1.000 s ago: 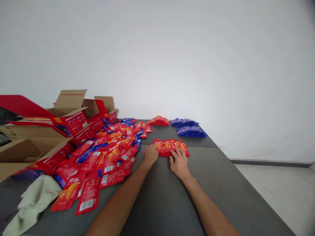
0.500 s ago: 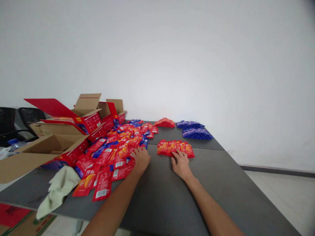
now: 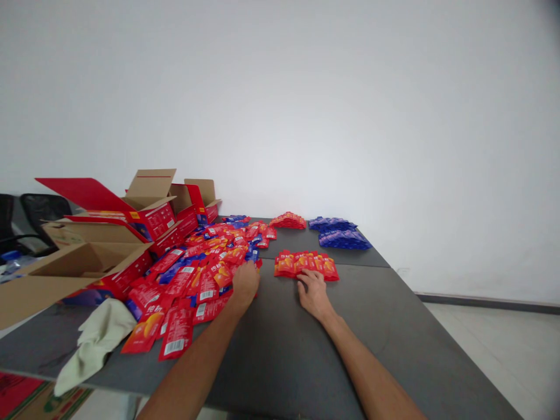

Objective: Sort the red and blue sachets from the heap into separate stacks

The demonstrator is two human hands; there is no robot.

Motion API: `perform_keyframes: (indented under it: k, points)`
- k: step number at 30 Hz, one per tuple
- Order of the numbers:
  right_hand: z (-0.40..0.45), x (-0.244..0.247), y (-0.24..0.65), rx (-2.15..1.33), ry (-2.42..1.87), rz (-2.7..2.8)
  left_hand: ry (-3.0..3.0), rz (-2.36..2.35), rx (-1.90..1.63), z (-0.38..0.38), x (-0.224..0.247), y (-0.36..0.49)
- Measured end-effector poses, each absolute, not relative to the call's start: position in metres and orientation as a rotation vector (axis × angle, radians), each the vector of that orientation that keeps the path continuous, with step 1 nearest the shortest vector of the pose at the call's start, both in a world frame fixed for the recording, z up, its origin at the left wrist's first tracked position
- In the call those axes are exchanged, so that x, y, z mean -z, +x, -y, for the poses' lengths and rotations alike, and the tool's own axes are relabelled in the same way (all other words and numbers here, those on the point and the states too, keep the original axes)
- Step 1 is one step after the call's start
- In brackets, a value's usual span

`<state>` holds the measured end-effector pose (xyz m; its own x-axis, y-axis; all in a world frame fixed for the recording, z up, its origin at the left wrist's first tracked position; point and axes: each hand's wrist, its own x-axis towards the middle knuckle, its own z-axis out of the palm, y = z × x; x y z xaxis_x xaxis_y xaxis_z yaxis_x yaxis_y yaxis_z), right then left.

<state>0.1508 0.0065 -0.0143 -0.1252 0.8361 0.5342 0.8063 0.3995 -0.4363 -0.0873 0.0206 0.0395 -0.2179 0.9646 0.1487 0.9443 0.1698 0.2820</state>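
My left hand (image 3: 245, 284) is at the right edge of a loose pile of red and blue packets (image 3: 210, 268). Its fingers are curled closed, and bits of a red packet (image 3: 258, 264) show beside them; most of that packet is hidden behind the hand. My right hand (image 3: 314, 293) rests on the dark table, fingers apart, with its fingertips at the near edge of an overlapping row of red packets (image 3: 301, 264). These packets lie with their orange-pictured fronts up.
Several open red cardboard boxes (image 3: 126, 274) stand left of the pile. A pale cloth (image 3: 98, 335) hangs over the near edge of the table (image 3: 280, 350). Farther back lie a stack of red packets (image 3: 289, 220) and two stacks of blue packets (image 3: 343, 239). A white wall rises behind.
My left hand has closed its fingers at the edge of the pile, where they were spread before. My right hand stays by the row. The whole view has shifted slightly.
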Motion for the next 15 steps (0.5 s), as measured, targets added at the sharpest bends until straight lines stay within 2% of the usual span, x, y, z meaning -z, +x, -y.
perform_keyframes:
  k: [4,10,15]
  points:
    - [-0.002,0.007,0.147,-0.113,-1.347,1.909,1.88,-2.319,-0.652,-0.025,-0.045,-0.084]
    - [0.01,-0.002,0.138,-0.335,-1.18,1.88,1.478,-1.802,-1.209,-0.039,-0.025,-0.049]
    - [0.008,0.002,0.137,-0.377,-1.232,1.816,1.228,-1.672,-1.317,-0.046,-0.011,-0.015]
